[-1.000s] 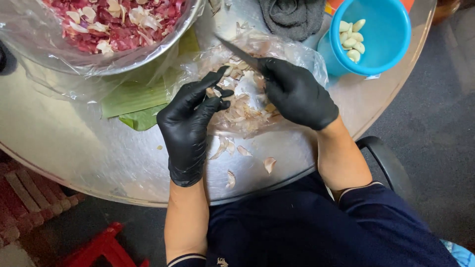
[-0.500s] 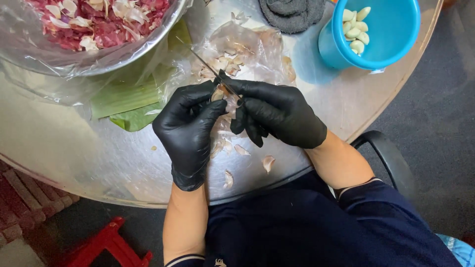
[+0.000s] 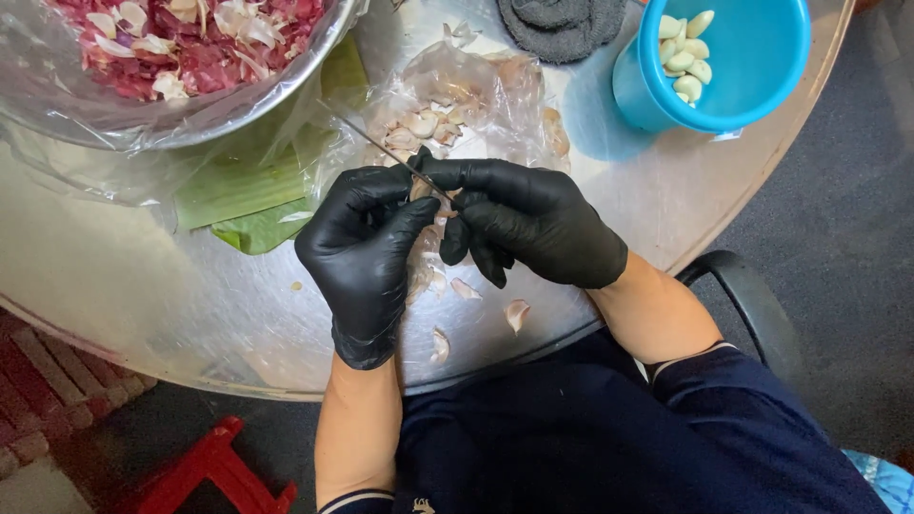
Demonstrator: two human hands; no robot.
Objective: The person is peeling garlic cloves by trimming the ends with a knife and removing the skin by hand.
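Your left hand (image 3: pixel 367 252) pinches a garlic clove (image 3: pixel 420 189) above the desk (image 3: pixel 114 286); your right hand (image 3: pixel 528 228) grips the thin knife (image 3: pixel 376 145). That blade sits close to gloved fingertips, so a slip could cut them.

So both hands meet over the middle of the round table (image 3: pixel 143 286), left hand (image 3: pixel 367 252) just left of the right hand (image 3: pixel 533 228), touching, with a garlic clove (image 3: pixel 421 188) and a thin knife (image 3: pixel 376 143) between them. Right behind them sits a plastic bag of garlic (image 3: pixel 457 95). Bowl of peels (image 3: pixel 181 57) is back left, leaves (image 3: pixel 248 190) tucked under its edge. Cup of peeled cloves (image 3: pixel 714 57) is back right, a cloth (image 3: pixel 562 24) just left of it. Loose skins (image 3: pixel 514 312) lie on the table under the hands.
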